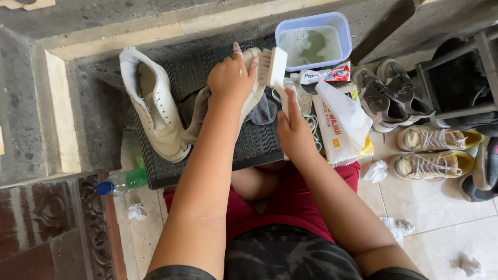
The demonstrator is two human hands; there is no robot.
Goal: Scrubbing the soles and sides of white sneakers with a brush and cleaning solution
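Head view: right hand [294, 130] holds brush [273, 67] upright, bristles facing shoe [252, 83].

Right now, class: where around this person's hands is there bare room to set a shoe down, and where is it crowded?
Bare mat lies between the white shoe and the left hand. Bare tile lies below the yellow-soled sneakers. It is crowded right of the right hand: tissue pack, tube, basin, grey sneakers.
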